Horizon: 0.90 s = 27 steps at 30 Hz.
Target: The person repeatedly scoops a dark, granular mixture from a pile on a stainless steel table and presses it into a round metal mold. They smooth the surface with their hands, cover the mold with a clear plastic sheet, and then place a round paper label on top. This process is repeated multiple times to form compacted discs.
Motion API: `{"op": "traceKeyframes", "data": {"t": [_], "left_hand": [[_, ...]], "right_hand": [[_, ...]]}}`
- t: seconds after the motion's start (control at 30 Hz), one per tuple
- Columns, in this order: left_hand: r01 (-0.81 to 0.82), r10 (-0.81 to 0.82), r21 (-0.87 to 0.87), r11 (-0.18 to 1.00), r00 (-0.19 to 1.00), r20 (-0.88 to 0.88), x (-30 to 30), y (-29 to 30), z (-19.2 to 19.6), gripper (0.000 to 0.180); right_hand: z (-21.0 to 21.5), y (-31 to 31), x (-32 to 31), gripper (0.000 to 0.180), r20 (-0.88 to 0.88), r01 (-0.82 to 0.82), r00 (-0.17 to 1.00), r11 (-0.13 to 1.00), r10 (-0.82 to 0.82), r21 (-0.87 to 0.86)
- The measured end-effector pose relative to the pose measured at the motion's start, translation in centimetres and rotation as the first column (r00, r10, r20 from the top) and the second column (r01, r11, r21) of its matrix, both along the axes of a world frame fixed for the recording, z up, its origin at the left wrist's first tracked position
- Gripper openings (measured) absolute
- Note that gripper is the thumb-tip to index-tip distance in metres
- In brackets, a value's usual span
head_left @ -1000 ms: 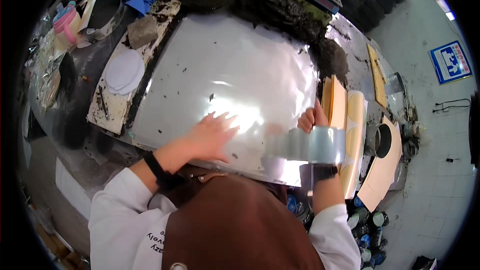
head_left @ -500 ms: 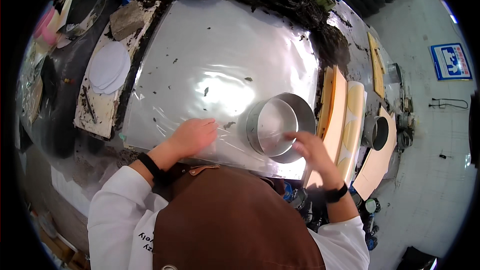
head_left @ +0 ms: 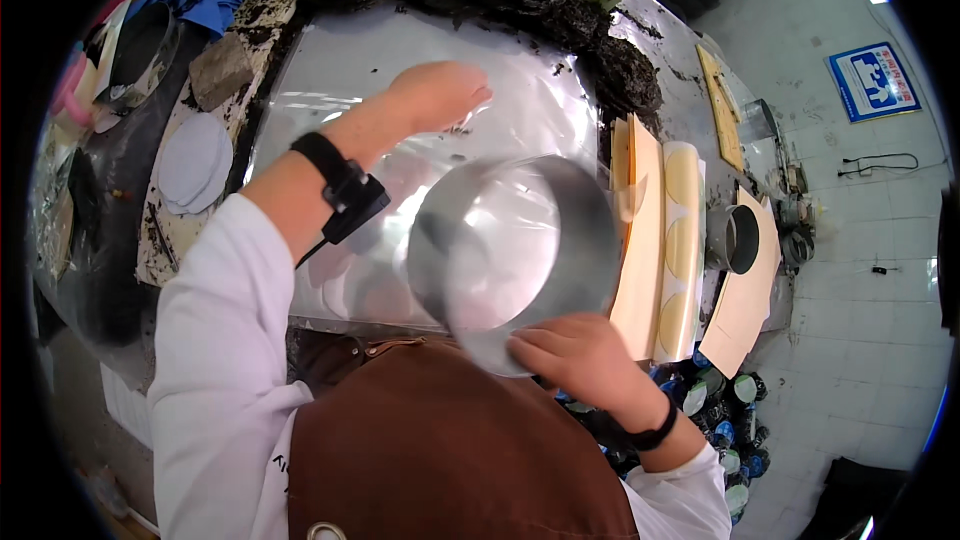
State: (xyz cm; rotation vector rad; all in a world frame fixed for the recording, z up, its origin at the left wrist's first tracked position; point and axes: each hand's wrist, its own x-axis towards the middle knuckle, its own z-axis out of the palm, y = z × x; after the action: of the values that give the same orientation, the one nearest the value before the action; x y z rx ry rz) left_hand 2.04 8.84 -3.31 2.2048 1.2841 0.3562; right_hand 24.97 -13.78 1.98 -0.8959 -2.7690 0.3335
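Observation:
My right hand (head_left: 578, 358) grips the near rim of a wide shiny metal ring (head_left: 515, 252), an open-ended cylinder, and holds it raised above the work table. My left hand (head_left: 440, 92) reaches forward with the fingers together and lies flat on a clear plastic sheet (head_left: 340, 80) that covers the table. A black band sits on my left wrist and another on my right. Through the ring I see the plastic sheet below.
Dark soil-like material (head_left: 560, 10) is heaped along the far edge. Tan boards with round pale discs (head_left: 672, 240) lie to the right, next to a smaller metal ring (head_left: 735, 238). White round discs (head_left: 192, 160) and a grey block (head_left: 220, 70) lie left. Several cans (head_left: 725, 410) stand on the floor.
My right hand has lifted the metal ring off the sheet toward me. My left hand has slid from the near edge of the sheet out to its far part.

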Motion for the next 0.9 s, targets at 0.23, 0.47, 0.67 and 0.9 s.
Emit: {"op": "traceKeyframes", "data": {"t": [0.23,0.47,0.67,0.9], "left_hand": [[0.156,-0.244,0.650,0.744,0.969,0.047,-2.9,-12.7,2.3,0.028],[0.203,-0.179,0.697,0.688,0.978,-0.108,-4.8,-17.9,-4.4,0.033],[0.319,-0.203,0.598,0.735,0.945,-0.255,-6.0,-18.7,-9.8,0.034],[0.092,-0.029,0.501,0.861,0.991,-0.133,-2.3,-11.5,-1.8,0.069]], "right_hand": [[-12.1,8.1,-3.1,0.008,-0.086,0.286,0.942,0.909,-0.325,-0.304],[-7.1,2.7,-3.3,0.060,0.253,0.218,0.961,0.861,-0.109,-0.459],[-10.3,1.4,1.7,0.072,0.289,0.471,0.848,0.881,-0.444,-0.029],[-13.6,-2.3,2.7,0.075,0.337,0.515,0.824,0.850,-0.455,-0.110]]}}
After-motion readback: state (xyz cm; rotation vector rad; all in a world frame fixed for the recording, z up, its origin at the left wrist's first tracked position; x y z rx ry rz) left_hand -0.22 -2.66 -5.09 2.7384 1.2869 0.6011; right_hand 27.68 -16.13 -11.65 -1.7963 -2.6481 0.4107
